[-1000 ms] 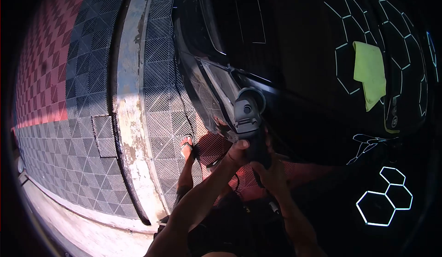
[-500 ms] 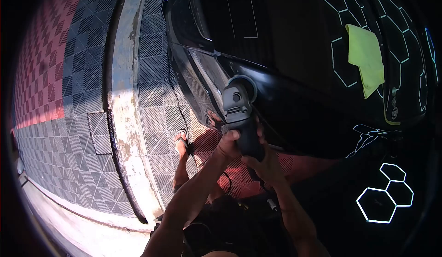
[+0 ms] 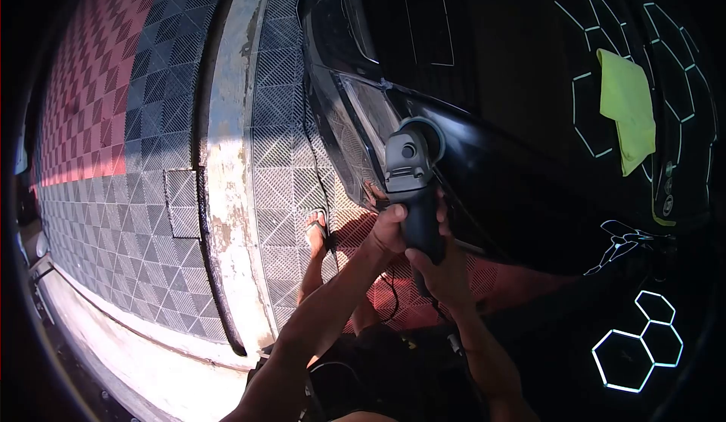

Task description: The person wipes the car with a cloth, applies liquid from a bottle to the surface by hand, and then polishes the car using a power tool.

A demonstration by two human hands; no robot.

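Observation:
A grey and black polishing machine (image 3: pixel 412 195) is held in both hands against the side of a glossy black car (image 3: pixel 484 172). My left hand (image 3: pixel 389 227) grips it on its left side, near the head, with the thumb on top. My right hand (image 3: pixel 446 267) wraps the rear of the dark body, its fingers along the right side. The round pad (image 3: pixel 432 136) at the top of the machine faces the paint and appears to touch it. A bright patch of light reflects beside the pad. A cord runs down from the machine's rear.
A yellow-green cloth (image 3: pixel 628 112) lies on the car at right. Grey and red patterned floor tiles (image 3: pixel 83 119) and a worn pale strip (image 3: pixel 227 172) run along the left. Below the machine is a sandalled foot (image 3: pixel 316 225). Hexagonal lights reflect in the paint.
The whole view has shifted, so the car, cloth and floor appear farther right. Both hands keep their grip on the polishing machine, and its pad stays at about the same spot on the car.

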